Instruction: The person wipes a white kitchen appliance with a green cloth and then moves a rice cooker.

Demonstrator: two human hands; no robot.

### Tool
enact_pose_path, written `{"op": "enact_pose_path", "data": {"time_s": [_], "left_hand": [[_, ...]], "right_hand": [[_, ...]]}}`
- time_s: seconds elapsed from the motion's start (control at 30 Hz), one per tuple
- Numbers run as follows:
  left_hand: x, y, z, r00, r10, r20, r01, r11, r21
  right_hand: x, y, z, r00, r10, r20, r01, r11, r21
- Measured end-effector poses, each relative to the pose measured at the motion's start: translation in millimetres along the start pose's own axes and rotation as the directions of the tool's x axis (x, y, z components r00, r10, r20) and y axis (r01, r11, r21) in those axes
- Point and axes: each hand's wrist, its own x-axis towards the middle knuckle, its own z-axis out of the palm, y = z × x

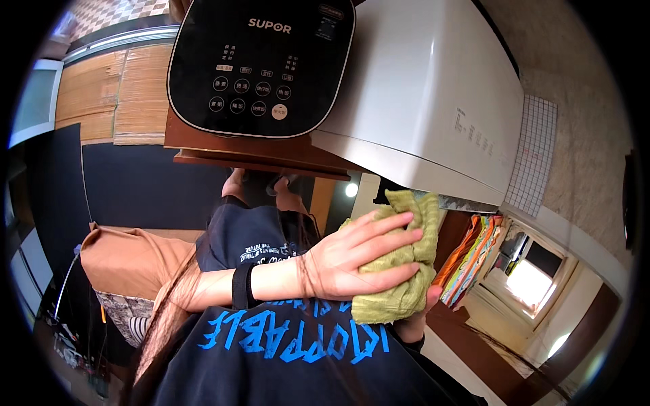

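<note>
A folded green cloth (398, 299) is bunched between my two hands, in front of my black T-shirt. My left hand (363, 254), with a black band on the wrist, lies across its upper face with the fingers spread over the folds. Beneath the cloth is my right hand (412, 324), mostly hidden; its thumb shows at the cloth's right edge. The cloth's far end lies close to the lower edge of a white appliance (391, 86). A black Supor cooker (254, 66) with a touch panel stands beyond my hands, to the left of the white appliance.
A reddish-brown wooden ledge (244, 155) runs under the cooker. Striped, colourful fabric (469, 259) hangs at the right, near a bright window (530, 281). At the left are a brown cloth-covered object (132, 254), dark panels (147, 188) and wrapped wooden-looking panels (142, 91).
</note>
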Motion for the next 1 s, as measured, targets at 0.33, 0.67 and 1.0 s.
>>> {"op": "enact_pose_path", "data": {"time_s": [0.33,0.67,1.0], "left_hand": [[-39,-8,-48,0.788,-0.600,0.138,0.556,0.790,0.257],[-24,-8,-96,0.317,-0.939,0.135,0.938,0.290,-0.187],[-46,-21,-69,0.070,-0.960,0.270,0.426,-0.216,-0.878]], "right_hand": [[48,104,0,0.891,0.436,0.130,-0.446,0.780,0.439],[80,109,68,0.970,0.073,0.231,-0.101,0.989,0.108],[69,68,63,0.848,-0.279,0.451,0.527,0.539,-0.657]]}}
